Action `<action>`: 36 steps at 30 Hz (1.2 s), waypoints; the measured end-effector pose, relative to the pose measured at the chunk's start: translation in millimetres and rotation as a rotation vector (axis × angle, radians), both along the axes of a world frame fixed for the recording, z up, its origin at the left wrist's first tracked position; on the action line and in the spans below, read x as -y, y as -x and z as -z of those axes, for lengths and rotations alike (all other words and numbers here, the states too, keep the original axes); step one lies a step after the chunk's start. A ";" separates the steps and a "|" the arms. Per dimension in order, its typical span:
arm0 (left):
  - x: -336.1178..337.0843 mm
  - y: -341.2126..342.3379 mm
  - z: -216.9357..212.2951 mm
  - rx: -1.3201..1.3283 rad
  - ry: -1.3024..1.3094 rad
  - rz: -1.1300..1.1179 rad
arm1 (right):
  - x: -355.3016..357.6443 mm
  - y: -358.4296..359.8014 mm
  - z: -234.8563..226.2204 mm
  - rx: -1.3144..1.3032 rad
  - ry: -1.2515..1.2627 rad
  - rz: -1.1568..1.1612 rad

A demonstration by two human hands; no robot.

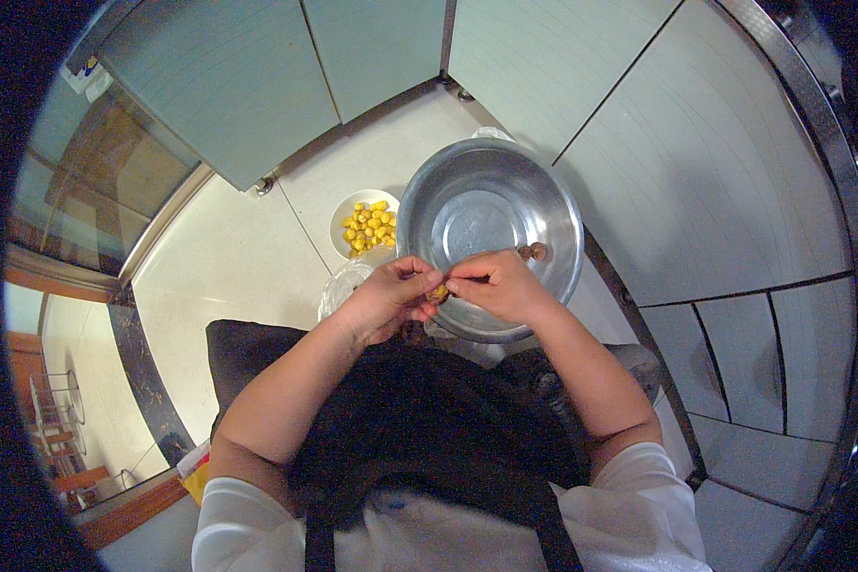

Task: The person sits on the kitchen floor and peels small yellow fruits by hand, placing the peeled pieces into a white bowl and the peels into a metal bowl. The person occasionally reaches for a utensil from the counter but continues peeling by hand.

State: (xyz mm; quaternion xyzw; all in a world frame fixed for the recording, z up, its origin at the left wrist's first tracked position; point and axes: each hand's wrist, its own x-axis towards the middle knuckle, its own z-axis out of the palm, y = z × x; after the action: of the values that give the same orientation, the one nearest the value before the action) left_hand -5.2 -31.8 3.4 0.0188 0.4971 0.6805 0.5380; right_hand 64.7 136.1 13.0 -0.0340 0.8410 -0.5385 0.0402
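Over the near rim of a large metal basin (429, 181), my two hands meet around a small, partly peeled chestnut (438, 295), yellowish with brown skin on it. My left hand (396, 297) grips the chestnut between thumb and fingers. My right hand (500, 283) is closed in a pinch at its upper side, thumb and forefinger against it. A few brown shell pieces (533, 252) lie in the basin beyond my right hand. To the left of the basin, a white bowl (337, 224) holds several yellow peeled chestnuts (372, 224).
A clear plastic bag (348, 281) lies on the tiled floor (229, 257) beside my left wrist. Pale cabinet doors (229, 86) stand at the far left, with more cabinets (705, 162) close on the right. A glass door (110, 172) is at the left.
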 end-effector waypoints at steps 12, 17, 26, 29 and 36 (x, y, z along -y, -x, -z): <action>-0.4 1.3 -0.4 0.006 0.001 0.003 | 0.1 -1.3 -0.6 0.033 0.041 0.045; -0.6 0.6 1.3 0.022 -0.019 -0.031 | 2.0 -3.2 -1.8 0.023 0.099 0.099; -0.9 -1.4 -2.2 0.054 -0.025 -0.019 | -0.4 -4.8 4.7 0.055 0.113 0.113; -1.2 -1.1 -2.9 0.083 -0.053 -0.031 | 0.3 -4.3 8.3 0.076 0.209 0.146; -3.0 1.0 -1.9 0.043 -0.058 -0.037 | 5.9 -5.8 5.2 -0.066 0.065 0.213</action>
State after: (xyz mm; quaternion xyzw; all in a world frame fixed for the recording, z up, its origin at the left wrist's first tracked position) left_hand -6.2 -28.8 5.3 0.0108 0.4660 0.7045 0.5352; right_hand 70.5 130.2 7.8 0.0365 0.8228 -0.5653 -0.0463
